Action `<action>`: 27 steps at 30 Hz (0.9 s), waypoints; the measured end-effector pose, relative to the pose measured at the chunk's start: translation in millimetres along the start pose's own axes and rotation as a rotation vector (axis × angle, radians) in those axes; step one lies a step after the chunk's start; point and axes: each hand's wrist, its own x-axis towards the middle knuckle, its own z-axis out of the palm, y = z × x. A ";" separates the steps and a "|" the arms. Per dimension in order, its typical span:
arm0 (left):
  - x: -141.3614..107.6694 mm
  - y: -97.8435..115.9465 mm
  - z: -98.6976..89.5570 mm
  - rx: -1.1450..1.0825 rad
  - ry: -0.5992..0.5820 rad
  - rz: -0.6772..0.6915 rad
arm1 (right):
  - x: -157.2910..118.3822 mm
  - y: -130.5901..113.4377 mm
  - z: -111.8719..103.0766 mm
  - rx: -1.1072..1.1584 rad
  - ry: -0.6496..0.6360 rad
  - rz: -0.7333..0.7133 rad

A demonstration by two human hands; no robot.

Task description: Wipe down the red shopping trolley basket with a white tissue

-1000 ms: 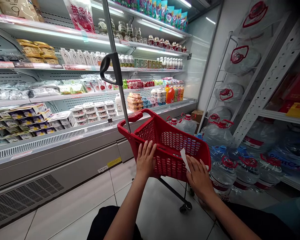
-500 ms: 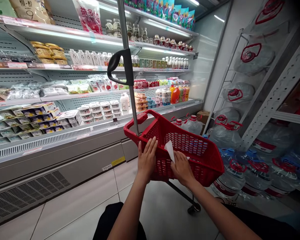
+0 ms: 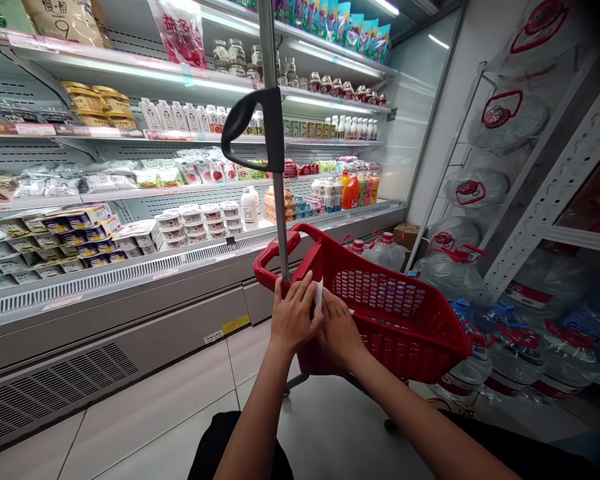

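A red shopping basket cart with perforated sides stands in front of me. My left hand lies with spread fingers on its near rim, close to the foot of an upright metal pole that carries a black looped handle. Right beside it, my right hand has its fingers bent over the same rim, pressing a white cloth or tissue against it. The two hands meet near the thumb of the left one.
A refrigerated display with yogurt tubs, bottles and packets runs along the left and back. Large water bottles stand on the floor at the right, near a white metal rack. Part of a cardboard box shows behind the cart.
My right hand has slid left along the rim with the white cloth, up to my left hand. The cart and its pole have shifted a little to the right.
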 end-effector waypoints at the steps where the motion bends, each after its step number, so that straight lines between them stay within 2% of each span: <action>1: -1.3 -0.4 -0.9 -0.001 -0.001 0.020 | 11.7 -11.5 3.1 0.028 0.000 -0.015; 5: -5.9 -3.6 -3.1 0.010 0.010 0.027 | 38.3 -38.6 5.5 0.122 -0.020 -0.027; 8: -7.9 -4.8 0.3 0.030 0.011 0.006 | 33.9 -33.5 -2.3 0.167 -0.009 -0.004; 11: -8.5 -5.0 6.0 0.052 -0.002 0.001 | 10.6 -10.2 -13.5 0.119 -0.022 0.009; 15: -7.7 -2.9 12.1 0.082 0.015 -0.041 | -41.2 39.7 -34.1 -0.070 -0.107 0.037; 19: -9.8 14.3 21.7 0.084 0.036 -0.095 | -78.9 83.6 -57.4 -0.209 -0.175 0.093; 22: -16.0 36.7 35.6 0.045 0.029 -0.069 | -71.6 86.9 -60.7 -0.251 -0.212 0.206; 25: -23.1 49.7 50.6 0.051 0.001 -0.032 | -42.1 67.0 -48.8 -0.235 -0.222 0.223; 27: -25.6 47.2 57.6 0.077 -0.014 -0.026 | -24.1 53.7 -40.5 -0.217 -0.222 0.211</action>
